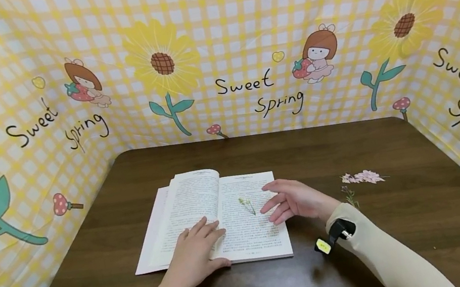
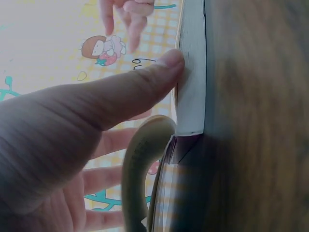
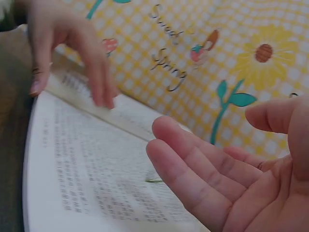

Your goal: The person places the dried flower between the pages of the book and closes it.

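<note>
An open book lies on the table, its left-hand pages curving up toward the spine. On the right page rests a small flower sprig with yellowish blossoms and thin green stems. My left hand presses on the book near the spine with fingers spread; its thumb touches the lower page edge in the left wrist view. My right hand hovers over the right edge of the page beside the sprig, fingers loosely bent and holding nothing. In the right wrist view the fingers hide most of the sprig.
Right of the book, pink flowers and a small dark-green sprig lie on the brown wooden table. A yellow checked cloth with printed sunflowers stands around the back and sides.
</note>
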Available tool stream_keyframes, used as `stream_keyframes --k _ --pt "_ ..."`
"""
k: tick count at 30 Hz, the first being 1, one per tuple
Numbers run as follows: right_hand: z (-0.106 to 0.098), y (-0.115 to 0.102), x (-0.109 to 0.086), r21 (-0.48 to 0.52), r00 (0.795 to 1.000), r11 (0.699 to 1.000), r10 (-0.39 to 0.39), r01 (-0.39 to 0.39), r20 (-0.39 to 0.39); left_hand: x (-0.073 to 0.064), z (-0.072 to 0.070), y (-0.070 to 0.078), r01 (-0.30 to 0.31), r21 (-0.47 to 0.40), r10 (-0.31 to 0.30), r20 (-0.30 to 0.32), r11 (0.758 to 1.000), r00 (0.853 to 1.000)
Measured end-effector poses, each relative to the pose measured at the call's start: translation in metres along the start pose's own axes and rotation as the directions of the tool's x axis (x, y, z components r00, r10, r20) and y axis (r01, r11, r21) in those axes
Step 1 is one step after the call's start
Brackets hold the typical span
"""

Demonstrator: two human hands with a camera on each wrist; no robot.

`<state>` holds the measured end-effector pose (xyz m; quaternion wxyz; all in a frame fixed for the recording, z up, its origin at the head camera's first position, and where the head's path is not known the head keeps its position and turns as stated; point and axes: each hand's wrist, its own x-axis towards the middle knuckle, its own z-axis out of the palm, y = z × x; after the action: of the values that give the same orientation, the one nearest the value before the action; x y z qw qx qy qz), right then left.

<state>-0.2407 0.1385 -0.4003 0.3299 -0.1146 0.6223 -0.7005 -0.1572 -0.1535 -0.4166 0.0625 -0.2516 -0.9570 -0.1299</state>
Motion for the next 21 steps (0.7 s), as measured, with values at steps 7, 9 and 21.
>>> stream_keyframes --k 7,9,21 --pt "-0.016 -0.002 -0.021 0.020 0.995 0.996 -0.084 0.085 -0.052 -0.001 -0.001 -0.001 -0.108 0.000 0.108 -0.090 0.994 0.990" --pt "-0.019 0.001 -0.027 0.023 0.993 0.995 -0.099 0.101 -0.056 -0.002 -0.002 -0.002 -0.120 -0.011 0.119 -0.086 0.993 0.989" --pt "-0.044 0.020 -0.061 0.016 0.982 0.982 -0.189 0.190 -0.022 -0.005 -0.004 -0.001 -0.204 0.011 0.204 -0.039 0.979 0.978"
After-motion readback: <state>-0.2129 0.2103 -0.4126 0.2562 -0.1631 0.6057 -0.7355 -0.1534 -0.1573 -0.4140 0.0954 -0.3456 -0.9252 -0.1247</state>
